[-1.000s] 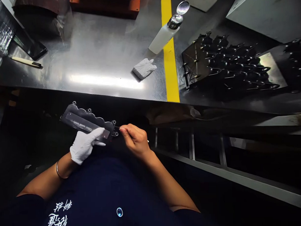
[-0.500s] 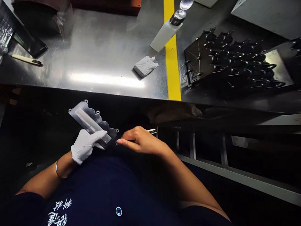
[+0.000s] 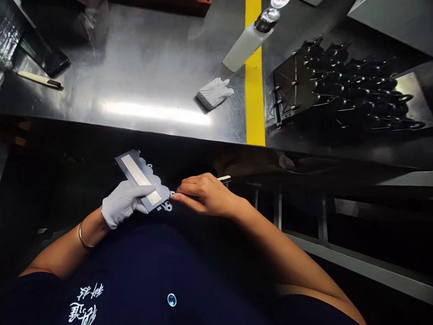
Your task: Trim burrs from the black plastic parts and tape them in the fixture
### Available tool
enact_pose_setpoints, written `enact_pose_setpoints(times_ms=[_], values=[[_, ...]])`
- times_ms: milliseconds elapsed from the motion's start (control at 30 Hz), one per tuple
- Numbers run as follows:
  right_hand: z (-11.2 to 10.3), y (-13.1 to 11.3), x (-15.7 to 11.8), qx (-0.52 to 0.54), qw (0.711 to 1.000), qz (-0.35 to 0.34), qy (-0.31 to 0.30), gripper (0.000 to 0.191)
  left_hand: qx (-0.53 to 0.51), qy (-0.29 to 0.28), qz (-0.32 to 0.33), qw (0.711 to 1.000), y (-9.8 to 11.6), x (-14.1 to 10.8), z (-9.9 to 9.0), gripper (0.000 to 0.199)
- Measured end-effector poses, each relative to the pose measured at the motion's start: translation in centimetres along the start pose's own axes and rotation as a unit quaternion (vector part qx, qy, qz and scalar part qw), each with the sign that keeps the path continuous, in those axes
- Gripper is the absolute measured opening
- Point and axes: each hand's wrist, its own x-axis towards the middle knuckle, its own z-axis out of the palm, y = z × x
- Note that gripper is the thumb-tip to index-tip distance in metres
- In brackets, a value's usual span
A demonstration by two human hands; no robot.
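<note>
Holds a grey scalloped part [image 3: 161, 186] in the gloved left hand [image 3: 123, 203], in mid-air just off the near edge of the metal surface [image 3: 156, 51]. Grips only the lower end, with thumb laid across the pale strip [image 3: 136, 172] on the upper face and fingers folded beneath; closed to the thickness of the part, not clenched into a fist. Appears held this way to leave the scalloped edge uncovered, to turn the strip up to view and to present the lugged end to the other side. Meets that end with the bare right hand [image 3: 205, 193], closed in a pinch, with thumb and forefinger together beside the lugs [image 3: 169, 208]. Grasps there, as judged from the pale end projecting behind the knuckles, a slim pale-handled tool [image 3: 224, 178]. Cannot confirm contact between tool tip and lugs, hidden at the fingertips. Finds on the surface a white wrapped bundle [image 3: 216, 94], a capped bottle [image 3: 246, 47] at the yellow stripe [image 3: 254, 99] and, farther right, a cluster of dark parts [image 3: 356, 91], presumably set back for working room along the near edge.
</note>
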Motion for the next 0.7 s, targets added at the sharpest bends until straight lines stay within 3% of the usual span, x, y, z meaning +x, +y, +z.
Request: enact_pose_setpoints(times_ms=[267, 533, 700], values=[[0.03, 0.39, -0.02, 0.035, 0.999, 0.001, -0.027, 0.042, 0.002, 0.001, -0.002, 1.0, -0.11, 0.24, 0.05, 0.037], [0.5, 0.46, 0.08, 0.052, 0.998, -0.024, 0.027, 0.038, -0.009, 0.002, -0.018, 1.0, 0.42, -0.11, 0.19, 0.03], [0.53, 0.61, -0.21, 0.087, 0.996, -0.022, -0.018, 0.038, -0.007, -0.013, -0.003, 1.0, 0.18, -0.21, 0.03, 0.032]])
